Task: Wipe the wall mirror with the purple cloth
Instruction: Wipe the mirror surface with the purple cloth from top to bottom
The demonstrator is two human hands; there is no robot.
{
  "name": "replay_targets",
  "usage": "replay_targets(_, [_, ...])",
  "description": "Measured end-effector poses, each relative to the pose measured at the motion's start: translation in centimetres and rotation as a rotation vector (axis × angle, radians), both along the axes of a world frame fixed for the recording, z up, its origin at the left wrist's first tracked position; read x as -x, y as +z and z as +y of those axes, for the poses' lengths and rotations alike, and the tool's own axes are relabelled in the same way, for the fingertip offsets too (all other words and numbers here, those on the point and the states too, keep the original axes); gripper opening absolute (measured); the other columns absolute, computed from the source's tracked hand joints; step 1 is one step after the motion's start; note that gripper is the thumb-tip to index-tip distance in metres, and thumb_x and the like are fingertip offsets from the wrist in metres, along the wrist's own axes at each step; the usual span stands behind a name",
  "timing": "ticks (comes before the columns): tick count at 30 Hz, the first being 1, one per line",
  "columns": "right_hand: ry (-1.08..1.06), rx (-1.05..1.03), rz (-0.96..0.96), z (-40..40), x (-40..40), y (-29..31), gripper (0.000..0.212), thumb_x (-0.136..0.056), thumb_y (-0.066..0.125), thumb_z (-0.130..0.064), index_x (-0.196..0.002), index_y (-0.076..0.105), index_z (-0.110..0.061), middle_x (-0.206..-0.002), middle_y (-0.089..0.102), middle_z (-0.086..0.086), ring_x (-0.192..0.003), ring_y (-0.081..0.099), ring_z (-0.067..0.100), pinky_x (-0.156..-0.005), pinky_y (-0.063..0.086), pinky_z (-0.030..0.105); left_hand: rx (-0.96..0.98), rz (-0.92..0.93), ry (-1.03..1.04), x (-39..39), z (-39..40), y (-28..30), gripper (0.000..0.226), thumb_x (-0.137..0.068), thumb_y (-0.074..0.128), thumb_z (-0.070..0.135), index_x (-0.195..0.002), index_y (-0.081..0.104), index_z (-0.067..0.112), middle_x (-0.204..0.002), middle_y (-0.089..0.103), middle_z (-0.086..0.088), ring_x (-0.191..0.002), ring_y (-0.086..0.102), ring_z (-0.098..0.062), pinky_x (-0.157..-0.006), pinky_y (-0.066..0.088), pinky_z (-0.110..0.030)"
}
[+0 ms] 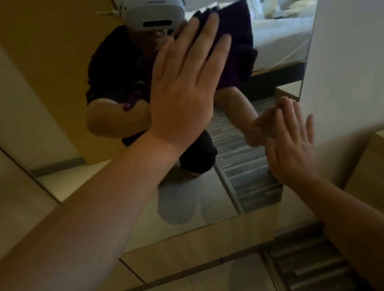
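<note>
The wall mirror fills most of the view, running from about 9 o'clock across to 2 o'clock, with its lower edge meeting a wooden ledge near 6 o'clock. In the glass a bed shows at roughly 1 o'clock, and the person's own crouched reflection sits at centre.

The wiping step looks to be under way. The left hand reaches up from 8 o'clock, flat, fingers spread and extended, pressing the purple cloth against the glass at about 12 to 1 o'clock. The cloth is bunched under the palm and fingertips, its loose part hanging toward 3 o'clock of the hand. It is pinned by pressure rather than clenched.

The right hand rests at about 4 o'clock, open, fingers straight, touching the glass beside the mirror's right edge; it holds nothing and seems to brace the body.

Judging by this, the next move calls for sweeping the cloth across the unwiped glass, keeping the palm flat so the cloth does not slip, and lifting the bracing hand off the glass before that patch is wiped.

No containers are visible anywhere here.
</note>
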State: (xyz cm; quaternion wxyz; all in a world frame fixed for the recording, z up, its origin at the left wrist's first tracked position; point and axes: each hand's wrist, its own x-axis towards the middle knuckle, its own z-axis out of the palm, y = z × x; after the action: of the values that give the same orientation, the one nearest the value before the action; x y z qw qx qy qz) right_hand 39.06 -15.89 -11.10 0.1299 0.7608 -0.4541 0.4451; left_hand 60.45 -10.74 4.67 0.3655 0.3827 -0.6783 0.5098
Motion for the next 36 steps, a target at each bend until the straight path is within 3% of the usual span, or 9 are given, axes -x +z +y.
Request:
replay_targets(2, [-0.001, 0.035, 0.005, -1.0, -0.1, -0.7, 0.058, -0.105, 0.026, -0.033, -0.155, 0.009, -0.01, -0.163, 0.001, 0.013, -0.152, -0.001, 0.034, -0.119, 0.005, 0.064, -0.006, -0.095, 0.126, 0.5, -1.5, -1.0, 0.037, -0.106, 0.042, 0.017, -0.14, 0.054, 0.011, -0.147, 0.049, -0.013, -0.137, 0.044, -0.034, -0.11, 0.038, -0.053])
replay_targets(6, [-0.022, 0.176, -0.015, -3.0, 0.0, -2.3, 0.057, -0.106, 0.028, -0.032, -0.155, 0.013, -0.005, -0.162, 0.006, 0.015, -0.15, 0.001, 0.033, -0.118, 0.009, 0.066, -0.081, -0.21, 0.112, 0.5, -1.8, -8.1, 0.043, -0.105, 0.043, 0.019, -0.147, 0.045, 0.008, -0.152, 0.041, -0.014, -0.141, 0.037, -0.034, -0.114, 0.033, -0.052])
replay_targets(14, [-0.009, 0.349, -0.019, -5.6, -0.5, -3.1, 0.061, -0.104, 0.017, -0.039, -0.157, -0.008, -0.02, -0.163, -0.018, -0.004, -0.15, -0.011, 0.023, -0.12, 0.004, 0.056, -0.409, -0.495, 0.137, -2.3, 1.3, -30.1, 0.05, -0.101, 0.024, 0.011, -0.147, 0.044, 0.008, -0.158, 0.032, -0.009, -0.146, 0.029, -0.03, -0.121, 0.016, -0.047])
replay_targets(18, [-0.026, 0.343, -0.012, -5.3, -0.6, -2.9, 0.063, -0.102, 0.018, -0.037, -0.156, -0.01, -0.02, -0.163, -0.02, -0.003, -0.15, -0.011, 0.023, -0.121, 0.003, 0.054, -0.529, -0.566, 0.146, -2.0, 1.8, -34.6, 0.053, -0.101, 0.019, 0.009, -0.151, 0.035, 0.006, -0.162, 0.018, -0.008, -0.149, 0.015, -0.033, -0.123, 0.004, -0.048])
replay_targets(22, [-0.056, 0.198, -0.019, -3.6, -0.5, -2.1, 0.061, -0.103, 0.019, -0.037, -0.155, -0.004, -0.013, -0.162, 0.002, 0.017, -0.15, -0.012, 0.024, -0.122, 0.003, 0.052, -0.691, -0.543, 0.075, -1.6, 2.4, -33.0, 0.053, -0.093, 0.034, 0.019, -0.144, 0.048, 0.011, -0.155, 0.038, -0.006, -0.144, 0.031, -0.029, -0.12, 0.013, -0.045])
replay_targets(25, [-0.019, 0.069, 0.011, -1.6, -0.1, -1.0, 0.063, -0.103, 0.027, -0.036, -0.155, 0.0, -0.011, -0.163, -0.002, 0.012, -0.151, -0.01, 0.025, -0.123, 0.001, 0.048, -0.759, -0.422, -0.028, -0.3, 2.7, -30.5, 0.042, -0.085, 0.063, 0.015, -0.127, 0.064, 0.011, -0.135, 0.06, -0.011, -0.121, 0.059, -0.028, -0.105, 0.039, -0.042])
replay_targets(27, [0.067, 0.015, 0.013, -0.5, 0.8, -0.3, 0.062, -0.104, 0.028, -0.041, -0.155, 0.01, -0.011, -0.163, -0.002, 0.008, -0.152, -0.005, 0.024, -0.124, 0.002, 0.047, -0.737, -0.242, -0.095, 1.0, 2.8, -27.1, 0.032, -0.089, 0.057, 0.008, -0.121, 0.064, 0.006, -0.128, 0.063, -0.016, -0.108, 0.066, -0.031, -0.09, 0.052, -0.041])
replay_targets(30, [0.076, -0.029, -0.076, 0.0, 3.0, 0.8, 0.062, -0.105, 0.022, -0.045, -0.155, 0.017, -0.009, -0.164, 0.007, 0.011, -0.153, 0.003, 0.024, -0.124, 0.004, 0.046, -0.55, -0.094, -0.179, 2.6, 1.7, -18.7, 0.036, -0.104, 0.032, 0.007, -0.123, 0.062, 0.002, -0.129, 0.062, -0.02, -0.11, 0.063, -0.033, -0.092, 0.051, -0.045])
replay_targets(36, [-0.108, -0.069, -0.242, -5.3, 4.0, 6.9, 0.055, -0.108, 0.022, -0.033, -0.157, 0.008, -0.011, -0.165, 0.0, 0.011, -0.152, -0.005, 0.022, -0.124, -0.002, 0.045, -0.022, 0.03, -0.145, 6.8, -2.9, -1.2, 0.03, -0.107, 0.042, 0.012, -0.127, 0.064, 0.005, -0.134, 0.06, -0.017, -0.125, 0.055, -0.033, -0.106, 0.039, -0.044])
